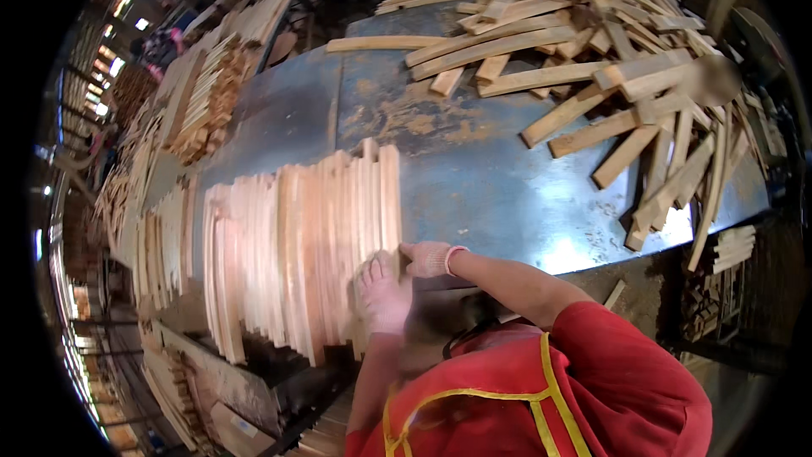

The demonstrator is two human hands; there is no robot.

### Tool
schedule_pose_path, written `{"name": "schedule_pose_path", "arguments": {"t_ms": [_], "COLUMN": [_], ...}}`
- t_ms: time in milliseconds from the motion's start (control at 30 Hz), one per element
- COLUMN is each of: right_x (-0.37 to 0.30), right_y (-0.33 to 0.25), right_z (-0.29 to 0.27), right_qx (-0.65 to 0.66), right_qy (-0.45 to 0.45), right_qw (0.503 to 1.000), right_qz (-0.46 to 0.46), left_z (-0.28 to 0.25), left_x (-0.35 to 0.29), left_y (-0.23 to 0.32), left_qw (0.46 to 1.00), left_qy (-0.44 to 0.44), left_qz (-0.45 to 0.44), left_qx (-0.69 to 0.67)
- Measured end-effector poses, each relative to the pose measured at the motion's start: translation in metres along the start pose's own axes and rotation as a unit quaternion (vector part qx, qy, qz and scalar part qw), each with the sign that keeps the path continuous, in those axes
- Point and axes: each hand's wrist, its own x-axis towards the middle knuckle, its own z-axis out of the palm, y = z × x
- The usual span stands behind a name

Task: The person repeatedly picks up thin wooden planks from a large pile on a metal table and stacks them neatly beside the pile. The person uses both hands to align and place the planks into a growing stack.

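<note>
A row of pale wooden slats [292, 245] lies side by side at the near left part of the metal-topped table [491, 211], their near ends overhanging its edge. My left hand [385, 294], in a pale work glove, rests on the near ends of the rightmost slats with its fingers laid flat and a little apart. Just right of it, my right hand [429, 259], gloved too, reaches in from the side. Its outstretched fingertips touch the outer face of the end slat near its lower end. Neither hand is closed round a piece.
A loose, crisscrossed heap of wooden pieces [575, 59] covers the table's far right, some jutting past the edge. Sawdust [423, 123] lies mid-table. Stacked slats [207, 101] stand on the left. A rack with short blocks [715, 288] stands below right. People are partly visible at the back.
</note>
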Motion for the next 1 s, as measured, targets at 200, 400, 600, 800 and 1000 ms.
{"name": "schedule_pose_path", "arguments": {"t_ms": [200,400,600,800,1000], "right_x": [-0.122,-0.351,-0.550,-0.580,-0.553], "right_y": [0.106,0.295,0.454,0.519,0.519], "right_z": [-0.061,-0.154,-0.167,-0.158,-0.112], "right_qx": [0.182,0.292,0.164,0.225,0.023], "right_qy": [0.223,0.664,0.720,0.639,0.647], "right_qw": [0.957,0.655,0.465,0.496,0.556], "right_qz": [0.020,0.211,0.489,0.542,0.521], "left_z": [0.014,0.007,0.010,0.065,0.004], "left_x": [-0.009,0.042,0.121,0.201,0.164], "left_y": [-0.010,0.085,0.306,0.438,0.469], "left_qw": [0.989,0.989,0.944,0.955,0.945], "left_qy": [0.108,0.046,0.021,0.010,-0.166], "left_qz": [0.099,0.140,0.314,0.287,0.279], "left_qx": [-0.011,0.018,-0.099,-0.068,-0.029]}}
